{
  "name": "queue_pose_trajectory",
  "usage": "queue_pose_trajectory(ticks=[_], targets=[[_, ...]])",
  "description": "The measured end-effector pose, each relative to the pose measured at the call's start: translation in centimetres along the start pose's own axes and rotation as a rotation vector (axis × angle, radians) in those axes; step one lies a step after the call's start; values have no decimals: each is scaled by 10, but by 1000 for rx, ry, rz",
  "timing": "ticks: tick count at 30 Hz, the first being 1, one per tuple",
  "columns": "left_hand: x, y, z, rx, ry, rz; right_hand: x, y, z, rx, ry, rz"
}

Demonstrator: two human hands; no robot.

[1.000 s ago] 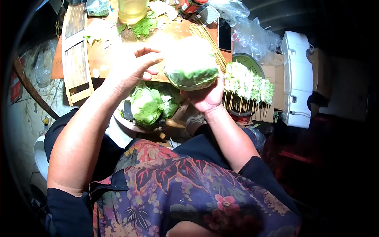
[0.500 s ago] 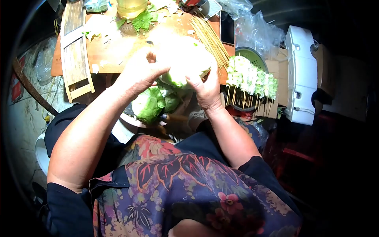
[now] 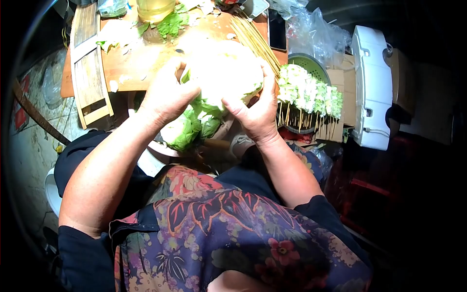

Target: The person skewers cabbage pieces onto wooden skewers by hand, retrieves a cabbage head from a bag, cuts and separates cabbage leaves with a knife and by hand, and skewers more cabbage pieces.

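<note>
Between my two hands is a pale cabbage [image 3: 226, 68], its upper part washed out by bright light. My left hand [image 3: 170, 95] is curled at the cabbage's left side, and a bit of green leaf shows between thumb and fingers. My right hand [image 3: 255, 109] grips the right side, thumb in front and fingers behind. Below the held cabbage, more green cabbage [image 3: 182, 130] lies in a basin [image 3: 165, 150] in front of my lap. A wooden handle [image 3: 214, 143] sticks out beside it; what it belongs to is hidden.
An orange-brown board [image 3: 129, 73] carries leaf scraps, a jar of yellowish liquid [image 3: 155, 9] and a bundle of sticks [image 3: 255, 41]. Skewered cabbage pieces [image 3: 311, 92] rest on a green colander [image 3: 311, 65] at right. A phone [image 3: 277, 29], a wooden slatted piece [image 3: 90, 68] and a white foam box [image 3: 372, 87] stand around.
My left hand has shifted slightly left and down, and green leaf now shows in its grasp. The cabbage stays between both hands. The whole view has shifted a little.
</note>
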State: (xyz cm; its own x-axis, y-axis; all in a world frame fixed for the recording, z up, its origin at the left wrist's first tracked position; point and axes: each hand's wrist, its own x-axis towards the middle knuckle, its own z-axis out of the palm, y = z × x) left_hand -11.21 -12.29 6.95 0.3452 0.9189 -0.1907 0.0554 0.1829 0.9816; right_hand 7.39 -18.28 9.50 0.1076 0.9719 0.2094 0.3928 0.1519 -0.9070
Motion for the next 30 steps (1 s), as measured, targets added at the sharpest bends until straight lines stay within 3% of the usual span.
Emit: queue_pose_trajectory(ticks=[1, 7, 9, 15, 18, 20, 25, 27, 28, 30], targets=[[1, -3, 1, -142, -16, 29, 1, -1, -1, -1, 2, 1], [5, -1, -10, -172, -40, -10, 5, 3, -9, 275, -9, 182], [9, -4, -12, -156, -26, -21, 4, 13, -13, 573, 5, 296], [13, 8, -21, -122, -3, -129, -1, 22, -19, 929, 19, 446], [16, 7, -32, -330, -45, -225, -5, 26, -18, 1035, 85, 555], [17, 8, -39, -280, -120, -229, -6, 23, -16, 1021, 52, 557], [6, 17, -45, -80, -139, -216, -5, 16, -19, 1324, -74, 672], [2, 20, -48, 342, -146, -254, -3, 15, -15, 1393, -51, 678], [2, 20, -50, 343, -145, -256, -4, 20, -13, 1395, -52, 680], [3, 19, -54, 751, -280, -273, -8, 30, -10, 1310, -57, 596]])
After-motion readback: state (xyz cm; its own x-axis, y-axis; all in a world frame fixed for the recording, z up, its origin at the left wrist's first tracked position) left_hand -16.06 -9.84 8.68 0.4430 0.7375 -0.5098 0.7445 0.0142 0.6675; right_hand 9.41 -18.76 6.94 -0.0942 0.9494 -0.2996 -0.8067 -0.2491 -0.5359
